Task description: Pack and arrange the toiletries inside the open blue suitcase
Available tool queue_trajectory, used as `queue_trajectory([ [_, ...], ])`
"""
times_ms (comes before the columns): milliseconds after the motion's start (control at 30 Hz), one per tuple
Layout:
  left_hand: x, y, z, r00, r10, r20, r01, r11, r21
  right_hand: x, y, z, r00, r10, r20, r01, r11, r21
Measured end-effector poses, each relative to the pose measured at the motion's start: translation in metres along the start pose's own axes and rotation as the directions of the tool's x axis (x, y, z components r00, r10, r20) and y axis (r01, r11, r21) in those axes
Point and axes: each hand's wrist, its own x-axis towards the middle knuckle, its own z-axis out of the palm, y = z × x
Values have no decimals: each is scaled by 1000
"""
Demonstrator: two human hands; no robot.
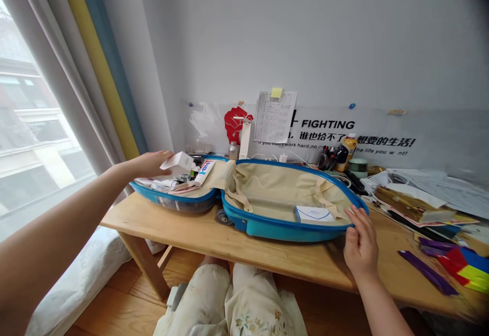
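Observation:
A blue suitcase lies opened out flat on a wooden table, its two halves side by side. My left hand is closed on a small white box, above the left half. Under and beside it are a toothpaste box and several small items, partly hidden. In the beige-lined right half, a white and blue box lies near the front edge, with straps at both sides. My right hand rests at the right end of the rim, its fingers stretched out over the edge.
Papers and folders are piled on the right of the table. Purple strips and a coloured block-like object lie nearer. An orange-yellow bottle and a small clear bottle stand behind the suitcase. Curtains and a window are at left.

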Motion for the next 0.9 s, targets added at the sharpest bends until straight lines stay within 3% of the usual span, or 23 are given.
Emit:
queue_trajectory([
  [133,-2,67,-47,970,186,-159,-214,960,-182,-1,1,0,1000,-1,-4,1,1000,-8],
  [233,5,137,-61,897,404,-180,-442,837,-323,-2,3,1,1000,13,-3,-13,1000,-4],
  [333,22,205,-49,759,624,-188,-635,644,-428,-2,4,1,1000,24,-5,-24,1000,9],
  [400,34,242,-32,683,711,-166,-696,565,-444,-3,3,0,999,32,1,-32,999,11],
  [467,45,270,-14,662,744,-90,-697,567,-438,-3,3,-1,999,33,2,-33,999,9],
  [600,58,295,14,667,742,71,-675,642,-365,-3,2,-2,1000,22,8,-22,1000,10],
  [800,65,295,30,739,651,176,-622,759,-193,-4,4,-1,1000,1,14,-1,1000,5],
  [900,68,297,33,754,621,213,-602,784,-153,-4,4,-1,1000,-4,8,4,1000,1],
])
